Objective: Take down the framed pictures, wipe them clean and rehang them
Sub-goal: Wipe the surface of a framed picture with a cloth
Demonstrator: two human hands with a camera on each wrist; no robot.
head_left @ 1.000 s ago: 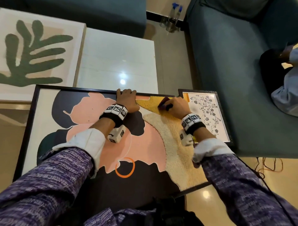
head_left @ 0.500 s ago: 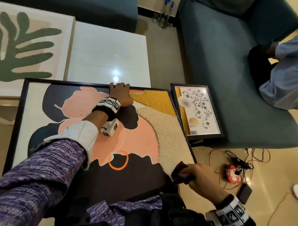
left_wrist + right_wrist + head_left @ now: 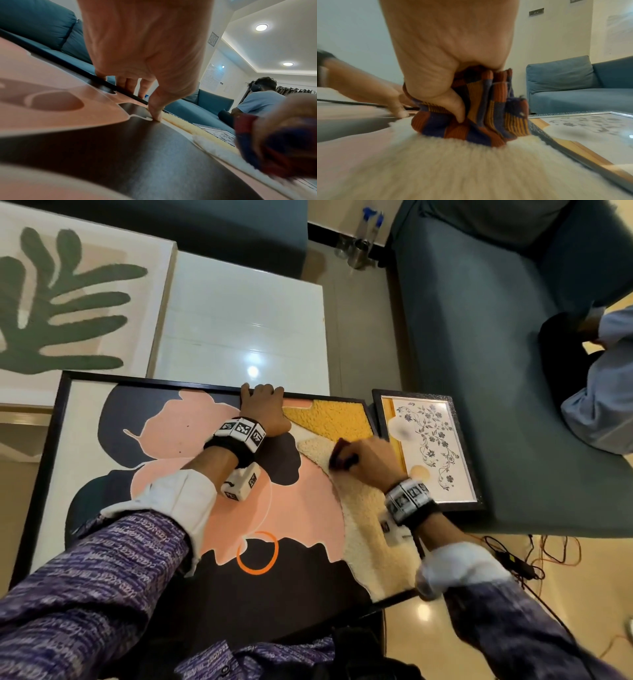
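A large black-framed picture (image 3: pixel 164 460) with pink, dark, yellow and cream shapes lies flat in front of me. My left hand (image 3: pixel 263 405) grips its far edge, fingers (image 3: pixel 130 86) curled over the frame and the thumb down on the surface. My right hand (image 3: pixel 363 460) holds a bunched red, blue and orange striped cloth (image 3: pixel 339 457) and presses it onto the cream textured patch (image 3: pixel 370 529) near the picture's right side. The cloth (image 3: pixel 471 121) shows under my fist in the right wrist view.
A small floral picture (image 3: pixel 428 450) lies on the blue sofa seat (image 3: pixel 479 337) just right of my hand. A green-leaf picture (image 3: pixel 61 302) rests on the white table (image 3: pixel 239 320). Another person (image 3: pixel 603 392) sits at the right. Cables (image 3: pixel 534 553) lie on the floor.
My right hand swept the cloth from the yellow area down past the picture's lower right corner, then came back up to the cream patch. The left hand kept its hold on the far edge.
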